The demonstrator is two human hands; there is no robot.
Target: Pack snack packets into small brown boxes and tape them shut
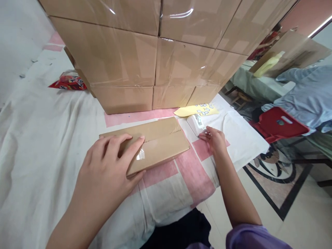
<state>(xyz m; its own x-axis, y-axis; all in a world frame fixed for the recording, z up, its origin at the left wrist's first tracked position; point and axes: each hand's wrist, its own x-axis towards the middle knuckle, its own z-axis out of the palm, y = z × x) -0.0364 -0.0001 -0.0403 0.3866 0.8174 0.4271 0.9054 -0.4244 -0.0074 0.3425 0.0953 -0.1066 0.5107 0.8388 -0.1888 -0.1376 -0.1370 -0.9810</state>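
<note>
A closed cardboard box point(160, 138) lies flat on the cloth, with a short piece of shiny clear tape point(140, 154) on its top seam. My left hand point(111, 155) is wrapped round the box's left end, its fingers over the top and the thumb side low at the near edge. To the right of the box stands a white tape dispenser point(195, 125) with a roll in it. At the dispenser's near right end, my right hand point(214, 138) pinches what looks like the clear tape's end; the fingertips partly hide it.
Stacked cardboard boxes point(124, 58) wrapped in clear film rise just behind. A yellow printed sheet point(197, 110) lies at their foot, a red packet point(68, 82) to their left. At right are a red stool point(281, 124) and a person in a light blue shirt point(308, 93).
</note>
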